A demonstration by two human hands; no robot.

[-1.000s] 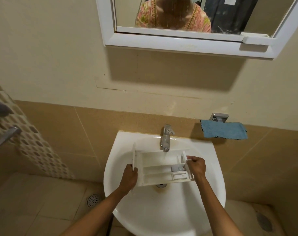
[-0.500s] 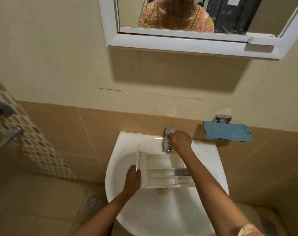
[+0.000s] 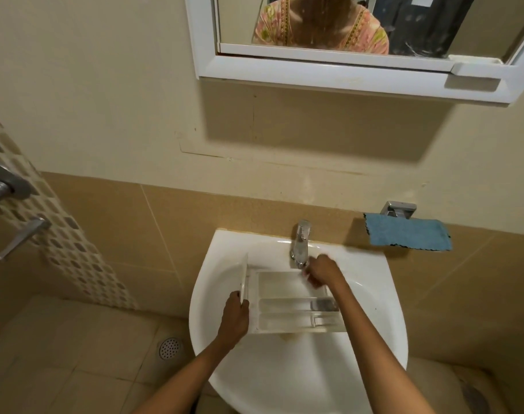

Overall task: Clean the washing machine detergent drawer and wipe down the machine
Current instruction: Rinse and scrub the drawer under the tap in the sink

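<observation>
Now, over the white sink (image 3: 224, 246), the detergent drawer (image 3: 284, 307) sits open side up just below the tap (image 3: 300, 243), and I judge it best to tilt it slightly so water sweeps each compartment and drains into the basin. My left hand (image 3: 235, 312) grips the drawer's front end, while my right hand (image 3: 322, 271) hovers blurred at its far corner, so I cannot tell its grip.
</observation>
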